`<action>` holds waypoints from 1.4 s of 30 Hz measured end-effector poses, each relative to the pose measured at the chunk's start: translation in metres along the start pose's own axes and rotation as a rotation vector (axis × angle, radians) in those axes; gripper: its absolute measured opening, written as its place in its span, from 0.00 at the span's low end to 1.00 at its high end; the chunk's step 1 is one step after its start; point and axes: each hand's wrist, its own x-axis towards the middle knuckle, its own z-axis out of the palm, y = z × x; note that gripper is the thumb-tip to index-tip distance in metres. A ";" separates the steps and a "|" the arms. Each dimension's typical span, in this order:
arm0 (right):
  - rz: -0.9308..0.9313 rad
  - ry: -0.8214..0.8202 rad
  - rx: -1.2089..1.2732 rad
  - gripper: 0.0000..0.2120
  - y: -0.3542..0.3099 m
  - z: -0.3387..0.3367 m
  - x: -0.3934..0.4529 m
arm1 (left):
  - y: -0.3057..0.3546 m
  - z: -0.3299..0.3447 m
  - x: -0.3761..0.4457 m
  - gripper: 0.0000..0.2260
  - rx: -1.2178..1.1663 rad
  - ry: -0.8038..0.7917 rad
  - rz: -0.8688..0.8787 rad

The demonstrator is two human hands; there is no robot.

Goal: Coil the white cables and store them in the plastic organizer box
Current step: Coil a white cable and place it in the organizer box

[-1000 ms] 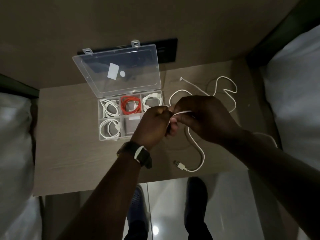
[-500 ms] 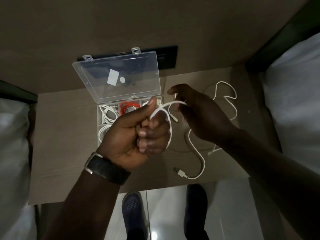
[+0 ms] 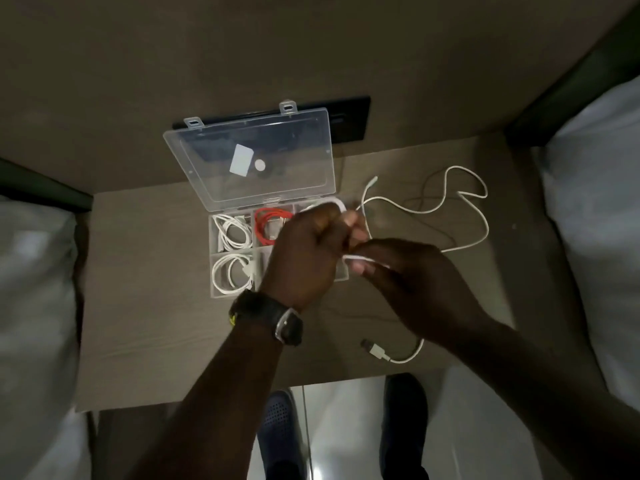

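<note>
A clear plastic organizer box (image 3: 221,292) sits open on the small wooden table (image 3: 145,323), its lid (image 3: 249,157) tilted back. Two left compartments hold coiled white cables (image 3: 233,232), and a red cable (image 3: 272,223) fills the top middle one. My left hand (image 3: 304,254) is closed over the box's right half, gripping a loop of a loose white cable (image 3: 471,209). My right hand (image 3: 405,282) pinches the same cable just right of it. The cable's free length snakes across the table's right side. Its USB plug (image 3: 375,349) lies near the front edge.
A black panel (image 3: 349,119) is set in the wall behind the box. White bedding (image 3: 595,216) flanks the table on the right, and more bedding (image 3: 34,289) lies on the left. My shoes (image 3: 280,431) stand on the glossy floor below the table's front edge.
My left hand turned over, from fingers facing me to knuckles up, and shifted right over the box. My right hand dropped lower and closed on the cable beside it.
</note>
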 end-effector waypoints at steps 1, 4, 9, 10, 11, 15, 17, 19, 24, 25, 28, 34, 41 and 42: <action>0.013 0.053 0.052 0.06 0.002 -0.007 0.004 | -0.003 0.002 -0.003 0.15 0.073 -0.056 -0.033; 0.003 0.097 0.022 0.05 0.005 -0.022 0.015 | 0.003 0.008 -0.012 0.21 -0.137 -0.137 -0.232; -0.087 0.148 0.026 0.11 0.013 -0.034 0.031 | 0.022 0.001 -0.017 0.26 -0.465 -0.346 -0.476; -0.037 0.191 0.072 0.12 0.015 -0.036 0.034 | 0.026 -0.001 -0.020 0.24 -0.612 -0.393 -0.497; 0.005 0.209 0.111 0.13 0.015 -0.037 0.035 | 0.031 -0.002 -0.023 0.21 -0.811 -0.416 -0.500; 0.040 -0.028 -0.019 0.10 0.005 -0.014 0.024 | 0.039 -0.010 -0.026 0.16 -1.559 -0.245 -0.285; 0.023 -0.130 -0.109 0.09 -0.001 -0.001 0.013 | 0.036 -0.019 -0.018 0.17 -1.694 -0.068 -0.193; -0.009 -0.185 -0.157 0.12 -0.003 0.006 0.006 | 0.030 -0.021 -0.008 0.14 -1.701 0.085 -0.197; -0.152 -0.176 -0.208 0.14 -0.008 -0.003 0.014 | 0.005 0.003 -0.001 0.10 -0.599 0.321 0.014; -0.188 -0.182 -0.190 0.11 -0.009 -0.006 0.016 | -0.001 0.007 -0.003 0.10 -0.323 0.260 0.058; -0.255 -0.158 -0.188 0.04 -0.008 -0.016 0.021 | -0.009 0.011 -0.013 0.16 -0.007 0.065 -0.056; -0.131 -0.003 0.130 0.10 -0.001 -0.028 0.036 | 0.011 0.001 -0.033 0.24 -0.618 -0.325 -0.512; 0.011 -0.070 0.116 0.10 0.004 -0.015 0.033 | 0.022 -0.037 -0.020 0.17 -1.623 -0.102 -0.171; -0.008 -0.118 0.073 0.10 0.005 -0.013 0.028 | 0.023 -0.041 -0.017 0.17 -1.650 -0.026 -0.127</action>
